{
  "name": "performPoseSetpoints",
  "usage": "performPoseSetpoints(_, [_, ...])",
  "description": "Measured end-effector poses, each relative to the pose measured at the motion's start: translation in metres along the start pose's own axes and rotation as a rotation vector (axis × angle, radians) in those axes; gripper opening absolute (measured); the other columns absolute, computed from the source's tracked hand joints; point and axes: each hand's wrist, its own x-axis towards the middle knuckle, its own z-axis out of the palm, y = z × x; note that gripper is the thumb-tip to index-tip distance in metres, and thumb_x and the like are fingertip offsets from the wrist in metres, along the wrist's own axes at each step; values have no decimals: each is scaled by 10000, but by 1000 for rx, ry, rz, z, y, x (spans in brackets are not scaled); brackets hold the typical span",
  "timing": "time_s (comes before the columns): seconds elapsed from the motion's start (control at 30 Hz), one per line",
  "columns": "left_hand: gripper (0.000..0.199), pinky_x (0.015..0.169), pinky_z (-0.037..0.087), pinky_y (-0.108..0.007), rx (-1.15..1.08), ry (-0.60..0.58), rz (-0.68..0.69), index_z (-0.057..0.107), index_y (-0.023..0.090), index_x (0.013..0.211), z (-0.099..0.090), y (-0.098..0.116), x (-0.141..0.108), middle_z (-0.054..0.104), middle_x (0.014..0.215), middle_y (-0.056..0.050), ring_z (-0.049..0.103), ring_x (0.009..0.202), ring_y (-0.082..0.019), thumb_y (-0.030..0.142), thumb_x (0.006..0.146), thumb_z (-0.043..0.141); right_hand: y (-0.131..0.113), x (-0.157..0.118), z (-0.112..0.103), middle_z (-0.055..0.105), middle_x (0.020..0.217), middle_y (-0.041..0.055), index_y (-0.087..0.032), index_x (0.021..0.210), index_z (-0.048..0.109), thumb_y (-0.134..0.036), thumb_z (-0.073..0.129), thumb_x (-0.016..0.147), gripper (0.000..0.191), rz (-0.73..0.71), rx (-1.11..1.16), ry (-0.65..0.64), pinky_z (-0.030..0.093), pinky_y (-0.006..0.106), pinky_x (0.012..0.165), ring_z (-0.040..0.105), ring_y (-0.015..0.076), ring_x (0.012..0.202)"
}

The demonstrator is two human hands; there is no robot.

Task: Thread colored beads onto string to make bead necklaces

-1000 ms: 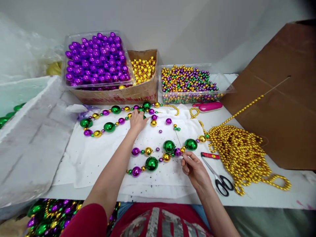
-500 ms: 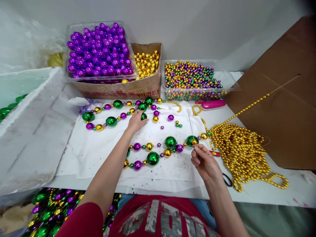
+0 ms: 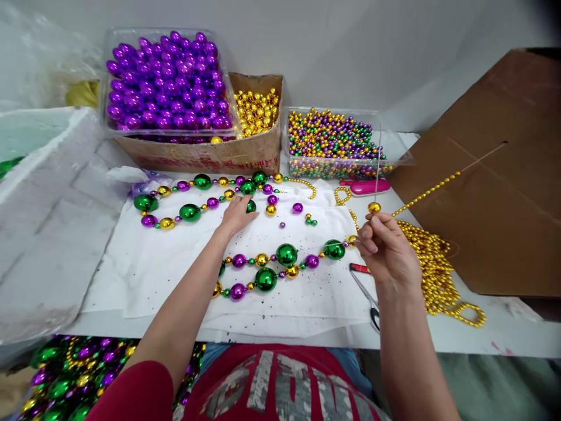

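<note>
My left hand (image 3: 239,215) is at the middle of the white cloth, its fingers and thumb around a round green bead (image 3: 251,206). My right hand (image 3: 388,245) is raised on the right, pinching a long thin needle (image 3: 378,158) that points upward. A shiny gold bead (image 3: 374,208) sits low on the needle, just above the fingertips. Thread runs left from this hand over a strand of green, gold and purple beads (image 3: 265,279) on the cloth. A second bead strand (image 3: 190,212) lies beyond my left forearm. Loose beads, among them a purple one (image 3: 297,208), lie between the hands.
Behind are a clear tub of purple beads (image 3: 169,132), a cardboard box of gold beads (image 3: 197,156) and a clear tub of small mixed beads (image 3: 397,159). Gold bead chains (image 3: 432,263), scissors (image 3: 368,290) and a pink-handled tool (image 3: 370,187) lie right. A foam box (image 3: 52,234) stands left.
My right hand has risen and moved right, lifting the needle and gold bead off the strand. The scissors now show. My left hand stays at the green bead; the view has shifted slightly.
</note>
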Motion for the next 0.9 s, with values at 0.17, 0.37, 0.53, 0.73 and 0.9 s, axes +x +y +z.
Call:
performPoseSetpoints(0.17, [593,921,413,-407,-6,-30,-1,428,221,1338,0,1,0,514,1203,-136,473,1163,-328,416,795,568,4,2,-6,584,566,-31,-196,819,621,-205,699,761,98,16,-16,30,302,144,393,381,36,409])
performPoseSetpoints(0.37, [601,919,412,-398,-28,-39,-2,428,230,1337,-1,-1,-2,516,1220,-127,470,1168,-322,394,780,584,-1,3,-6,570,564,-36,-207,790,624,-208,752,697,158,-15,-40,69,287,156,384,383,46,426])
performPoseSetpoints(0.53, [665,940,397,-410,-37,-40,3,376,215,1378,0,-4,-6,504,1268,-149,454,1206,-337,370,771,600,17,-9,-9,577,592,-28,-231,810,638,-228,744,723,137,61,-29,81,287,180,389,389,54,427])
performPoseSetpoints(0.73, [799,993,354,-395,-64,-65,-17,259,182,1431,-3,-5,-8,411,1402,-174,391,1286,-322,360,750,638,36,-25,-26,581,581,-22,-222,814,637,-220,729,740,118,137,37,113,283,162,392,382,45,415])
performPoseSetpoints(0.9, [707,1015,317,-447,-14,7,25,374,183,1381,-13,15,-12,412,1385,-168,339,1288,-349,339,751,656,38,-28,-36,591,580,-22,-218,828,629,-227,730,739,135,145,53,135,286,153,404,387,40,412])
